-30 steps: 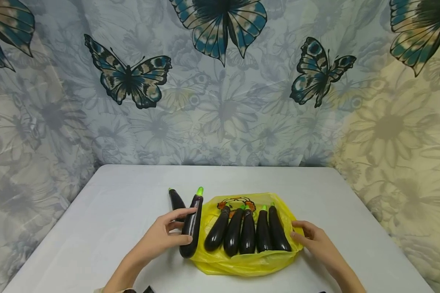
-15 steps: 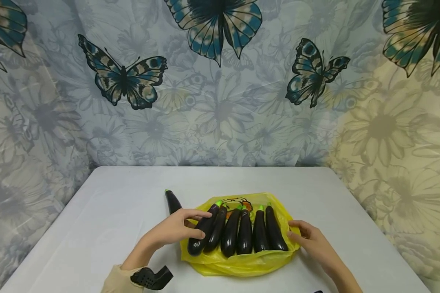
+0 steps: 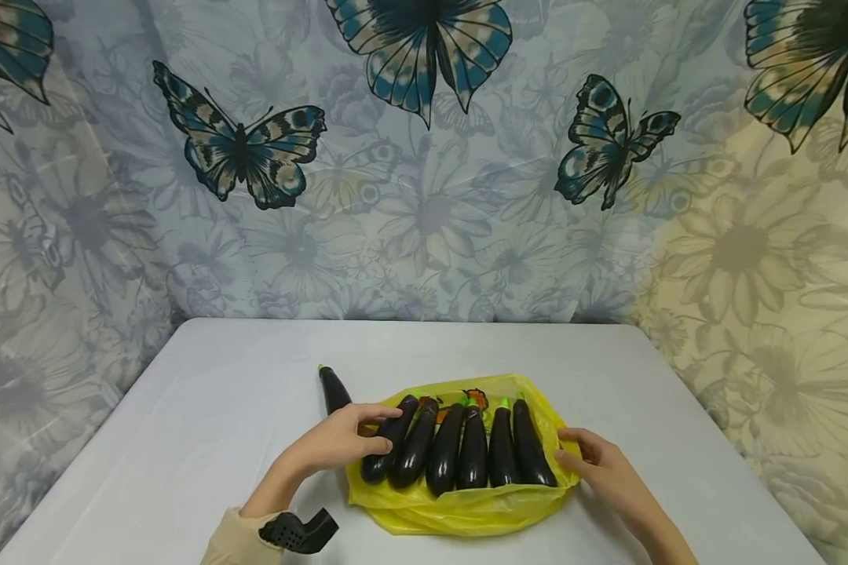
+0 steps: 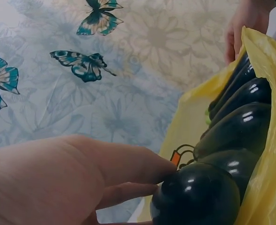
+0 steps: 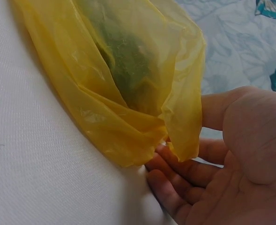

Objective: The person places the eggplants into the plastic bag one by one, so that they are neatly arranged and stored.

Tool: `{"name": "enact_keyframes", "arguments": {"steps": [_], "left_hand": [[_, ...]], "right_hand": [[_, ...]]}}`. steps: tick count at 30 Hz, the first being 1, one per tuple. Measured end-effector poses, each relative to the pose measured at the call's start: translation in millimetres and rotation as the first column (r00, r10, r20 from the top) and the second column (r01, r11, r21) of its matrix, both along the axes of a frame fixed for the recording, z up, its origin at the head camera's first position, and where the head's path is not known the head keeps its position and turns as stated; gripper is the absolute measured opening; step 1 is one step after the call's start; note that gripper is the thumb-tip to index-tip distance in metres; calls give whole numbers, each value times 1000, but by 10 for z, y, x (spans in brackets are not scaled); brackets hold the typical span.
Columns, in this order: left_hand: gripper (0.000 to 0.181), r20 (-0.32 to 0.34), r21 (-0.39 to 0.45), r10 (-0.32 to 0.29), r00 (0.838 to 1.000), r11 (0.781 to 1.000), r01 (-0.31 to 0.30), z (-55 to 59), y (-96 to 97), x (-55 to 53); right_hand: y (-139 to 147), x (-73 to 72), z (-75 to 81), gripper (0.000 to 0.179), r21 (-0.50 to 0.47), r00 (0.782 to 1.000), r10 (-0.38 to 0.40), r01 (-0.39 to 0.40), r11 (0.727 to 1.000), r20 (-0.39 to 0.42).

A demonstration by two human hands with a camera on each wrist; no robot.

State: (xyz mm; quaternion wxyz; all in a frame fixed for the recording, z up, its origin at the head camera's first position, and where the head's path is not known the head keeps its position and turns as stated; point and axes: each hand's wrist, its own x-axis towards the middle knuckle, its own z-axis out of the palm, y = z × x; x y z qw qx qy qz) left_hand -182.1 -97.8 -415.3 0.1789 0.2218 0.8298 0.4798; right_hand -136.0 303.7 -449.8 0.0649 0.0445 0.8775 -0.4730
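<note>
A yellow plastic bag (image 3: 459, 519) lies on the white table, with several dark eggplants (image 3: 447, 451) in a row inside its open mouth. My left hand (image 3: 335, 441) holds the leftmost eggplant (image 3: 377, 471) in the bag, thumb and fingers around its body. Up close in the left wrist view, that eggplant (image 4: 196, 199) leans against its neighbour. With my right hand (image 3: 603, 464) I pinch the bag's right edge; the right wrist view shows the thin plastic (image 5: 184, 136) between thumb and fingers. One more eggplant (image 3: 334, 390) lies outside the bag, partly hidden behind my left hand.
The white table (image 3: 184, 439) reaches back to a cloth backdrop (image 3: 431, 259) printed with butterflies and flowers. A black device (image 3: 298, 534) is strapped on my left wrist over a beige sleeve (image 3: 243, 541).
My left hand has carried an eggplant rightward from beside the bag into its left end, beside the others. In the last half second its stem end has lowered slightly. My right hand stays put.
</note>
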Motion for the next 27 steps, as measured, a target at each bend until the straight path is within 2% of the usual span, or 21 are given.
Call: {"name": "enact_keyframes", "arguments": {"steps": [9, 17, 22, 27], "left_hand": [[55, -16, 0, 8, 1000, 1000, -8, -33, 19, -17], [56, -27, 3, 79, 997, 997, -78, -88, 30, -25], [56, -73, -6, 124, 990, 992, -125, -131, 78, -14], [54, -110, -37, 128, 986, 991, -132, -129, 145, 22]], "right_hand": [[24, 14, 5, 57, 5, 1000, 2, -2, 1000, -10], [11, 1, -5, 55, -1, 1000, 13, -13, 1000, -25], [9, 2, -5, 56, -8, 1000, 6, -6, 1000, -16], [8, 8, 26, 58, 5, 1000, 1, -1, 1000, 3]]}}
